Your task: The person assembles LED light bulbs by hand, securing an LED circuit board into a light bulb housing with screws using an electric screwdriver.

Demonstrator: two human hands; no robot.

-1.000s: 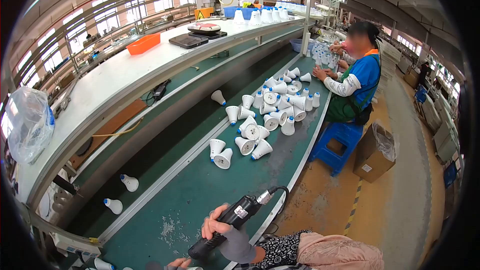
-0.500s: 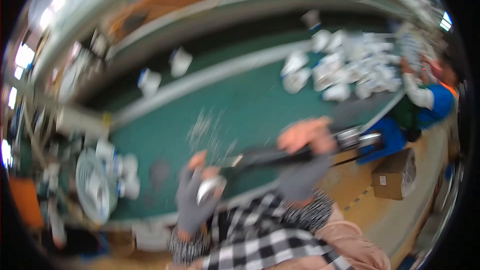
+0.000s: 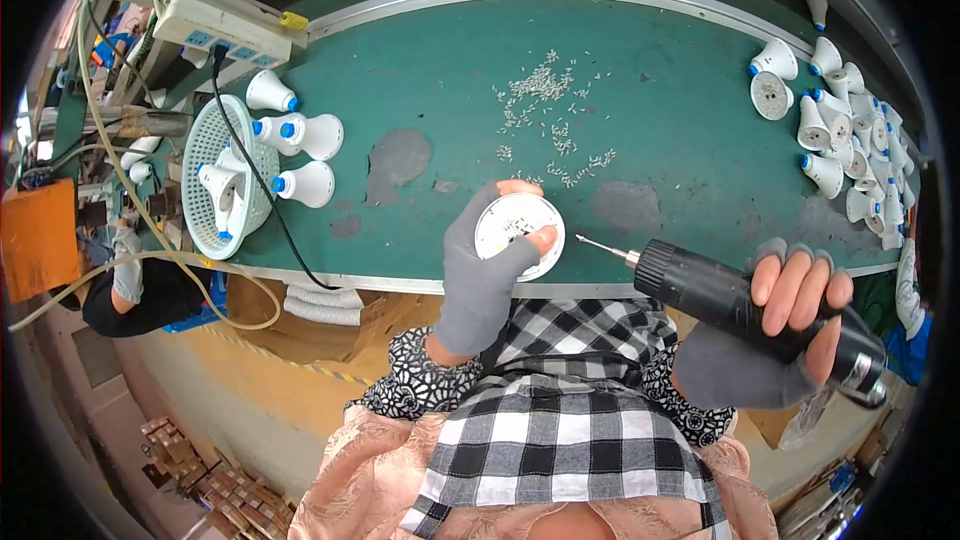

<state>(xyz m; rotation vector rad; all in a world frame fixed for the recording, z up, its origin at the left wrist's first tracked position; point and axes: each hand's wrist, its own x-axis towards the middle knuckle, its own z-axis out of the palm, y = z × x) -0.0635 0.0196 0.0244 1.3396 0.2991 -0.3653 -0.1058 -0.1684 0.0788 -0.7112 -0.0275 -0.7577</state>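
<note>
My left hand [image 3: 478, 280], in a grey fingerless glove, grips a white lamp housing [image 3: 502, 215] with its round face turned up. The thumb lies across that face, over some small holes or bits. In my right hand [image 3: 770, 350], gloved the same way, is a black electric screwdriver [image 3: 700, 282]. Its thin bit points left toward the lamp housing, a small gap away from the rim. Beyond my left hand, a scatter of small screws [image 3: 545, 83] lies on the green worktop [image 3: 450, 70].
At left, a pale green basket [image 3: 192, 190] holds white housings with blue ends; several stand beside it. More housings [image 3: 825, 120] crowd the right end. A black cable [image 3: 255, 170] hangs from a power strip [image 3: 200, 30] over the table edge. Another person's gloved hand [image 3: 127, 265] shows at far left.
My view has swung and sharpened. The screwdriver, earlier blurred across the worktop's front edge, now points left at the lamp housing. The left hand still holds the housing, its face now upward.
</note>
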